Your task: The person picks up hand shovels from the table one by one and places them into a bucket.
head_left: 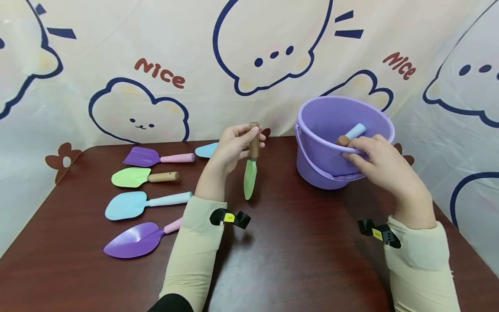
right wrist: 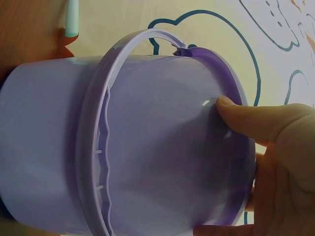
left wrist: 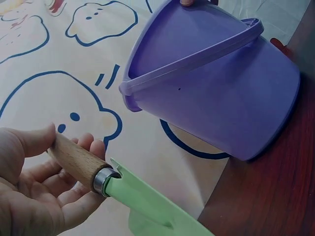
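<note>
In the head view my left hand [head_left: 229,146] pinches the wooden handle of a small green trowel [head_left: 250,180], held up with its blade pointing down over the table. The left wrist view shows thumb and fingers around that wooden handle [left wrist: 78,162], left of the bucket. My right hand [head_left: 393,169] grips the near rim of a purple bucket [head_left: 321,175], thumb outside and fingers over the edge. The bucket's carrying handle [right wrist: 91,142] hangs down along its side. Inside the bucket, a light blue handle [head_left: 356,131] and a wooden handle end [head_left: 342,140] show; their lower parts are hidden.
Left of my left arm lie a purple shovel [head_left: 142,157], a green trowel [head_left: 131,177], a blue trowel [head_left: 126,206] and a larger purple trowel [head_left: 134,240]. Another blue tool [head_left: 206,150] is partly behind my left hand. A printed cloth [head_left: 218,112] backs the brown table [head_left: 288,260].
</note>
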The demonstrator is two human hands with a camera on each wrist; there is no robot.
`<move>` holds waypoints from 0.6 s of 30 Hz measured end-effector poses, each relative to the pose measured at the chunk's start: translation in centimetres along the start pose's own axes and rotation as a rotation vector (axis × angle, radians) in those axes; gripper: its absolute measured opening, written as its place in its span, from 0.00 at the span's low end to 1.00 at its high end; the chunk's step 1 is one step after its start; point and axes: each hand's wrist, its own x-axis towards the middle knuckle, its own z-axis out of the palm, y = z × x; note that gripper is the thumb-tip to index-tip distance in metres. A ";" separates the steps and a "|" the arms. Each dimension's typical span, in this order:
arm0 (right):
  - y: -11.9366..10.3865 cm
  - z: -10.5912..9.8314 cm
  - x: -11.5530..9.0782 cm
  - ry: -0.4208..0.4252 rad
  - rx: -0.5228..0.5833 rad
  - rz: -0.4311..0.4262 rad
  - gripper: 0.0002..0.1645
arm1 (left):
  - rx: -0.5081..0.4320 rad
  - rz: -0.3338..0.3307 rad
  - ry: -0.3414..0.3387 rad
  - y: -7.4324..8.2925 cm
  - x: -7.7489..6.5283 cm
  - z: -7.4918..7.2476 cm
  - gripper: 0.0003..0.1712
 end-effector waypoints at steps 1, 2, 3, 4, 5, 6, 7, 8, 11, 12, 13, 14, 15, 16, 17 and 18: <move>0.0 0.0 0.0 0.000 -0.001 0.001 0.05 | -0.006 0.007 0.004 0.0 -0.1 0.0 0.20; 0.0 0.1 0.0 0.002 -0.004 -0.004 0.05 | -0.011 0.015 0.009 0.1 -0.1 -0.1 0.20; 0.0 0.1 0.0 0.004 -0.004 -0.004 0.04 | -0.018 0.023 0.014 0.2 -0.2 -0.1 0.20; 0.1 0.1 -0.1 0.007 -0.006 -0.004 0.04 | -0.024 0.031 0.019 0.2 -0.2 -0.1 0.20; 0.1 0.0 -0.1 0.007 -0.005 -0.002 0.04 | -0.034 0.039 0.024 0.3 -0.2 0.0 0.20; 0.1 0.0 -0.2 0.007 -0.004 0.000 0.03 | -0.045 0.047 0.028 0.3 -0.1 0.0 0.20; 0.1 -0.1 -0.2 0.008 -0.005 0.000 0.03 | -0.054 0.054 0.034 0.3 -0.1 0.1 0.20; 0.2 -0.1 -0.2 0.008 -0.004 0.000 0.03 | -0.065 0.060 0.039 0.4 -0.1 0.2 0.20; 0.1 -0.1 -0.3 0.003 0.001 0.004 0.04 | -0.102 0.078 0.060 0.5 0.0 0.4 0.19; 0.1 -0.1 -0.3 0.001 0.001 0.004 0.04 | -0.111 0.082 0.068 0.5 0.0 0.4 0.19; 0.1 0.0 -0.3 -0.002 0.003 0.005 0.04 | -0.121 0.085 0.078 0.6 0.0 0.4 0.19; 0.0 0.0 -0.3 -0.005 0.006 0.005 0.04 | -0.129 0.087 0.089 0.6 0.1 0.4 0.19; 0.0 0.0 -0.2 -0.005 0.006 0.003 0.04 | -0.136 0.089 0.100 0.7 0.1 0.4 0.18; 0.0 0.0 -0.2 -0.006 0.005 0.000 0.04 | -0.148 0.092 0.112 0.7 0.1 0.4 0.18; -0.1 0.0 -0.2 -0.005 0.005 -0.003 0.04 | -0.154 0.097 0.119 0.8 0.2 0.4 0.18; -0.1 0.0 -0.2 -0.002 0.005 -0.006 0.04 | -0.163 0.103 0.125 0.9 0.2 0.5 0.18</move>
